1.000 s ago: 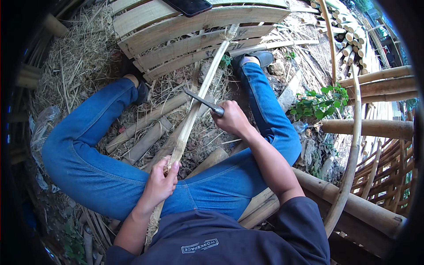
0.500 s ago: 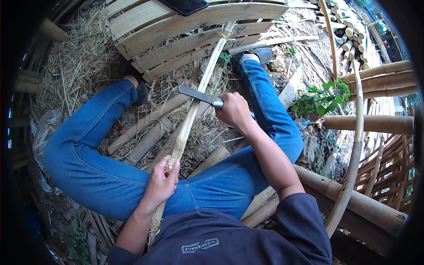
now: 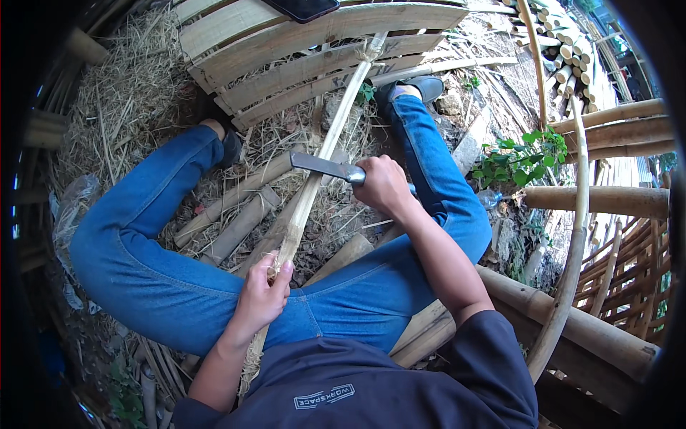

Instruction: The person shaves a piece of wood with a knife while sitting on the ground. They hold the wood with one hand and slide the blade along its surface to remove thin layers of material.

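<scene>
A long pale bamboo strip (image 3: 330,139) slants from my lap up to the slatted wooden crate, with frayed fibres at its nodes. My left hand (image 3: 264,293) is closed round its near part, thumb on top, just above my lap. In my right hand (image 3: 382,187) is the handle of a knife with a flat, square-ended blade (image 3: 318,164). That blade lies across the strip around its middle and points left. The handle itself is mostly hidden in my fist.
The wooden crate (image 3: 314,43) stands ahead with a dark phone (image 3: 304,7) on top. Bamboo poles (image 3: 239,229) and straw litter the ground between my legs. A bamboo rail (image 3: 572,325) and an upright curved stick (image 3: 580,214) flank my right side, near a leafy plant (image 3: 522,159).
My right hand and the knife have slid slightly down along the strip, toward me. My left hand stays in place on the strip.
</scene>
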Motion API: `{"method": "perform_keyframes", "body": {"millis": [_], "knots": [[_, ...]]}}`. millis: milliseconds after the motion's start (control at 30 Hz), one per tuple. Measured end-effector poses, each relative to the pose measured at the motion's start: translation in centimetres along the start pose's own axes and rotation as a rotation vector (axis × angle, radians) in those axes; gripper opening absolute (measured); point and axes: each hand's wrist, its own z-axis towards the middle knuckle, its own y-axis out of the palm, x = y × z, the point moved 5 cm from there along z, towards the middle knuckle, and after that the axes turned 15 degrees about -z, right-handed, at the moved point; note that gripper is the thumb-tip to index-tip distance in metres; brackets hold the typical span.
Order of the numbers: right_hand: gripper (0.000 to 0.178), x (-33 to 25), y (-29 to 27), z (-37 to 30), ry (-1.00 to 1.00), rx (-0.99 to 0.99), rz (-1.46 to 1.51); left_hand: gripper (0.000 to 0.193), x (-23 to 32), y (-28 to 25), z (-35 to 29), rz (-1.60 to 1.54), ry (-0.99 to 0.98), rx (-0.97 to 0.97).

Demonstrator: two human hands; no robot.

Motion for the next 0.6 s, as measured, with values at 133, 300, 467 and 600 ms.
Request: {"method": "perform_keyframes", "body": {"millis": [133,300,467,600], "knots": [[0.011,2.3,0.1,1.2,0.105,0.061,-0.007,0.038,0.2,0.3,-0.1,-0.025,-0.054,0.000],[0.009,2.5,0.8,1.7,0.069,0.067,-0.015,0.030,0.5,0.6,0.3,0.018,-0.010,-0.006],[0.013,0.7,1.0,1.1,0.037,0.009,0.034,0.025,0.3,0.1,-0.3,-0.040,-0.070,0.011],[0.012,2.2,0.0,2.1,0.038,0.095,-0.039,0.024,0.7,0.8,-0.1,-0.021,-0.056,-0.031]]}}
